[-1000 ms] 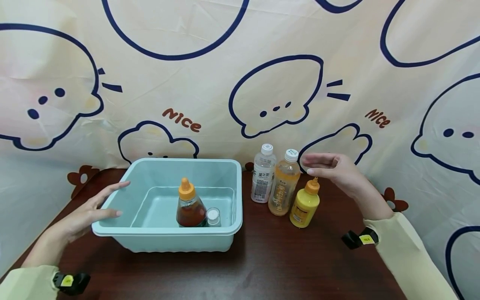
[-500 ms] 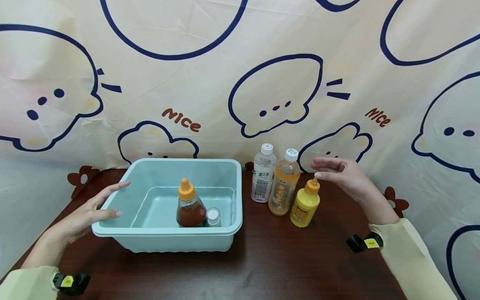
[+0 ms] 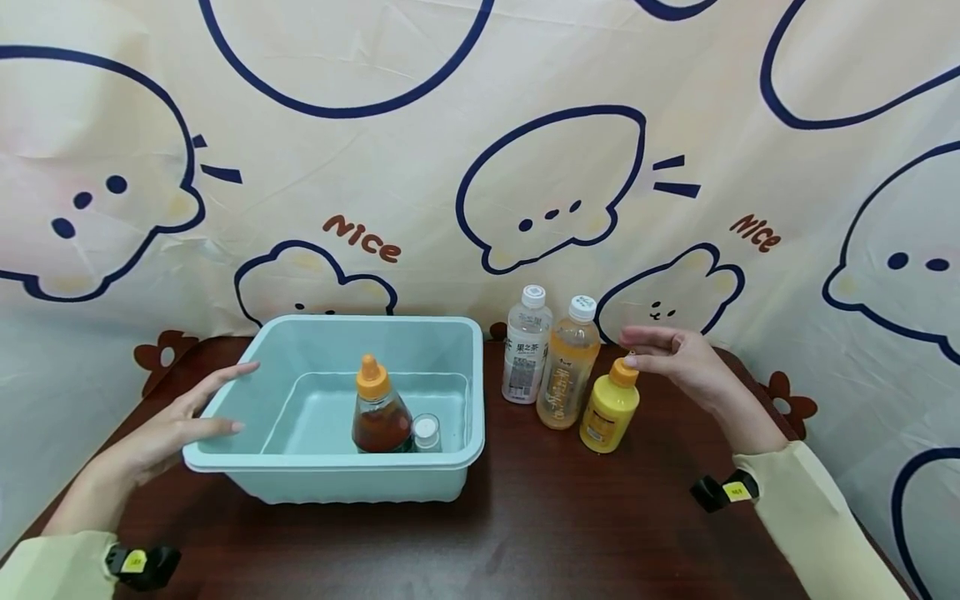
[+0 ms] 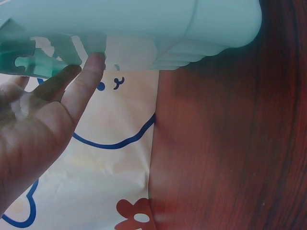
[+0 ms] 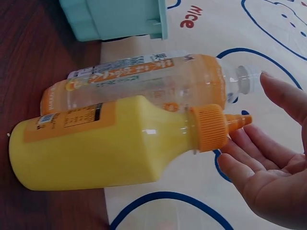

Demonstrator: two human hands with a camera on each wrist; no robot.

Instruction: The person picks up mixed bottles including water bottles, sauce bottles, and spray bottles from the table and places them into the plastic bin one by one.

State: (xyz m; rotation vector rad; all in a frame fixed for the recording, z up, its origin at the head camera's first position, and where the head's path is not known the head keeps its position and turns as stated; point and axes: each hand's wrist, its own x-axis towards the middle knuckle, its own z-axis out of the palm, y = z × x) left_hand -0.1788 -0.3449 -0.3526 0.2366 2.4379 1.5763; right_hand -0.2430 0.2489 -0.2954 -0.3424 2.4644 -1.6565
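Observation:
A yellow squeeze bottle (image 3: 609,410) with an orange nozzle cap (image 5: 211,127) stands upright on the table. My right hand (image 3: 678,362) is at its top, thumb and fingers spread apart around the nozzle. In the right wrist view the thumb is clear of the cap; whether the other fingers touch it, I cannot tell. My left hand (image 3: 168,429) rests at the left rim of a light blue plastic basin (image 3: 337,479), fingers extended. Inside the basin stand a honey bottle (image 3: 381,427) with an orange cap and a small white-capped container (image 3: 427,433), partly hidden by the front wall.
Left of the yellow bottle stand a white-capped bottle of amber drink (image 3: 567,375) and a clear labelled bottle (image 3: 527,346), close together. The dark wooden table (image 3: 570,533) extends in front. A patterned cloth (image 3: 420,183) hangs behind.
My right hand has moved slightly right and then down, its fingers now lower around the yellow bottle's nozzle. The left hand, basin and bottles have stayed put.

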